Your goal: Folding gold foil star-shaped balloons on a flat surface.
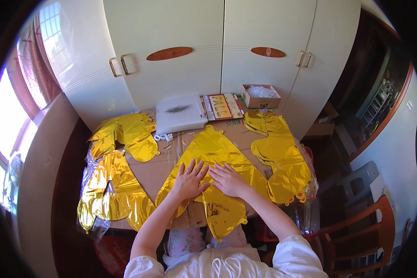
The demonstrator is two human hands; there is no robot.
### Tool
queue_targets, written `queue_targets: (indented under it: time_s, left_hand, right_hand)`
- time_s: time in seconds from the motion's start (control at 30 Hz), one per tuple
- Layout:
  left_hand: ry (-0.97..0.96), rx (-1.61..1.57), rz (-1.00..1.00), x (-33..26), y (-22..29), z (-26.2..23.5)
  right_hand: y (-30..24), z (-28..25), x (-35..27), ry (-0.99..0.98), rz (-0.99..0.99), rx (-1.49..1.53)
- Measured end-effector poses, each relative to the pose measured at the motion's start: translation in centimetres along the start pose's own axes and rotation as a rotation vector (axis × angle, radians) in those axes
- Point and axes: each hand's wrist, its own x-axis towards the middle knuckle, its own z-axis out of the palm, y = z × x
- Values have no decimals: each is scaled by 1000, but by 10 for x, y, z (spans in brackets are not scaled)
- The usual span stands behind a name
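Note:
A flat, uninflated gold foil balloon (213, 146) lies across the middle of the table, narrow at its far end and spreading toward me. One gold flap hangs past the near edge over my lap. My left hand (189, 180) rests palm down on the foil, fingers spread. Beside it, my right hand (228, 180) also lies flat on the balloon, its fingertips close to the left hand's. Neither hand grips anything. To the left is another gold foil balloon (120, 192), with more gold foil (139, 134) behind it. Several overlapping gold balloons (282, 157) lie on the right.
Brown cardboard (146, 171) covers the table. Along its back stand a whitish plastic case (180, 113), a printed card pack (220, 106) and a box of clear plastic pieces (261, 97). White rolls (163, 137) sit near the case. A wooden chair (356, 231) stands at right; white cabinets (171, 28) rise behind.

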Motion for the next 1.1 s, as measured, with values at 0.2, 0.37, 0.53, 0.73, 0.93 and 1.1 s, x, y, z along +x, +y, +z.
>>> queue_targets:
  time_s: [0.2,0.37,0.53,0.73,0.93,1.1]
  left_hand:
    - [-12,-67,-26,1,-11,4]
    - [-76,-67,-78,11,-29,-5]
    - [-77,18,-110,20,-36,-12]
    - [124,63,-182,4,-32,-15]
    - [22,-44,60,-60,7,-52]
    - [23,-172,165,-88,31,-47]
  right_hand:
    - [4,12,6,-41,-14,-21]
    - [5,13,5,-49,-4,-20]
    - [2,11,5,-42,0,-4]
    - [3,12,6,-26,0,14]
    - [6,10,6,9,-4,57]
    - [7,3,4,125,-30,92]
